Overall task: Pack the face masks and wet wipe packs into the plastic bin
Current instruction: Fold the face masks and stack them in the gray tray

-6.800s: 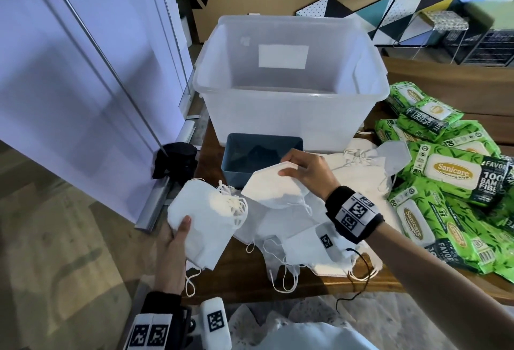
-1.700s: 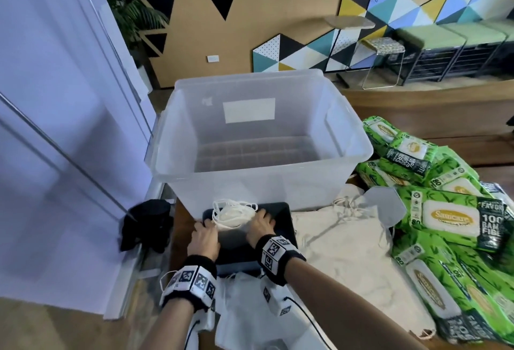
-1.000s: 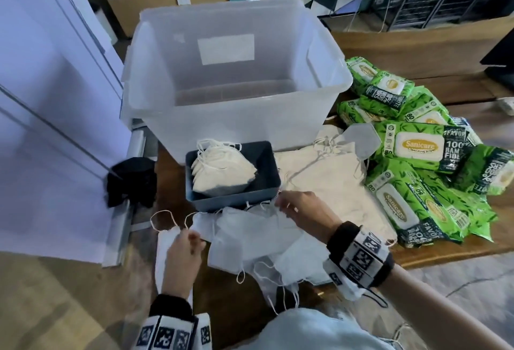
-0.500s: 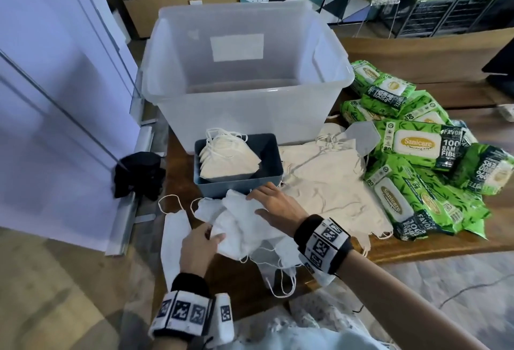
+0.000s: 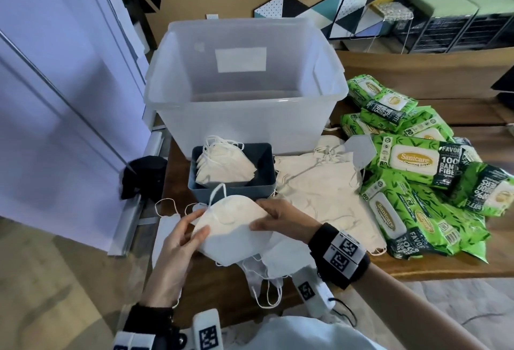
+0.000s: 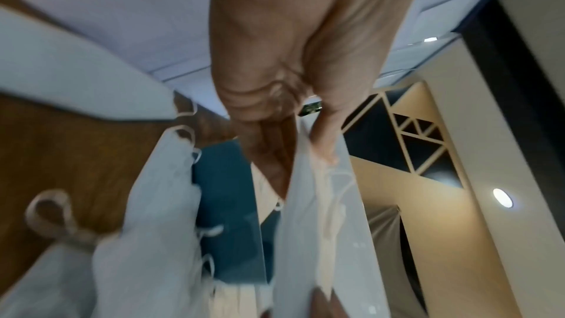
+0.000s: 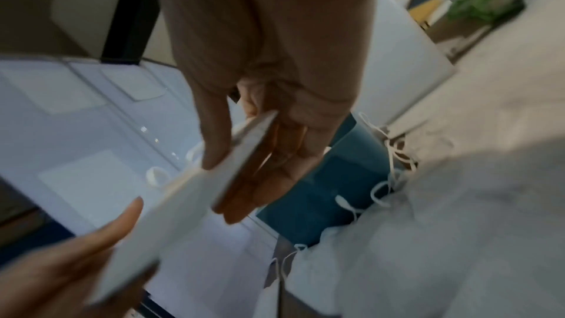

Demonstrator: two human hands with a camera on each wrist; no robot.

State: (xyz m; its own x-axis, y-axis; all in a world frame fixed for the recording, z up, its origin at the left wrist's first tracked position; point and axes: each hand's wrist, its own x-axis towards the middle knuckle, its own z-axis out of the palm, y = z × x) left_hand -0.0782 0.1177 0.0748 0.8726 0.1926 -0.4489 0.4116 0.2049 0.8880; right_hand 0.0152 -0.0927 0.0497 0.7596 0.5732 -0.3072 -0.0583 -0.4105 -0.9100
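The white face mask point(image 5: 233, 221) is held flat above the tabletop's point(image 5: 230, 288) near edge, long axis left to right. The left hand point(image 5: 178, 241) pinches its left end and the right hand point(image 5: 281, 219) its right end. The small blue tray point(image 5: 233, 191) lies just beyond it, nearer than the plastic bin point(image 5: 244, 116).

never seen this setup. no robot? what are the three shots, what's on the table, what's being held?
No robot: a person wears three cameras. The wide shot is from the head; the two blurry close-ups look along each wrist at the fingers. The left hand and right hand both pinch one white face mask above a loose mask pile. On the wooden table: an empty-looking clear plastic bin, a small grey tray holding stacked masks, and green wet wipe packs.
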